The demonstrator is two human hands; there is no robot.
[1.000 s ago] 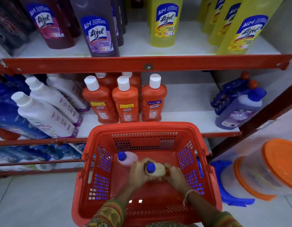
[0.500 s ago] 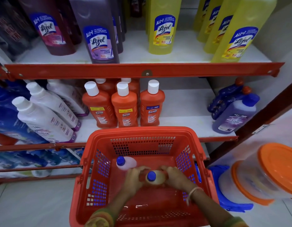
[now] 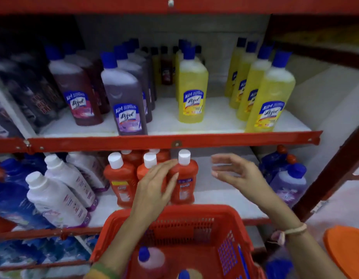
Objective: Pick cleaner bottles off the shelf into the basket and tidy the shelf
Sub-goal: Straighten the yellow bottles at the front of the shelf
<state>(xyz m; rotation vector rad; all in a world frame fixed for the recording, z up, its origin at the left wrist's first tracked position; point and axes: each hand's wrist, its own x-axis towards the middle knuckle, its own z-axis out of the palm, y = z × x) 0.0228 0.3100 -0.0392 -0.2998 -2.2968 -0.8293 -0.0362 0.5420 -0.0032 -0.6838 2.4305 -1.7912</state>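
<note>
Three orange Bactin bottles with white caps stand at the front of the lower shelf (image 3: 221,200). My left hand (image 3: 156,186) lies with fingers spread over the middle orange bottle (image 3: 146,170) and touches the right orange bottle (image 3: 184,180). My right hand (image 3: 233,170) hovers open to the right of that bottle, holding nothing. The red basket (image 3: 174,213) sits below the shelf. Inside it lie a pink bottle with a blue cap (image 3: 150,258) and a second blue-capped bottle (image 3: 186,275).
The upper shelf carries Lizol bottles: dark red (image 3: 78,91), purple (image 3: 124,99) and yellow (image 3: 191,89), with more yellow ones (image 3: 271,93) at the right. White bottles (image 3: 55,196) stand at lower left, a purple bottle (image 3: 289,186) at lower right. An orange lid (image 3: 347,252) lies right.
Both hands let go of the blue-capped bottle in the basket and rose to the orange bottles on the lower shelf. The view tilted upward.
</note>
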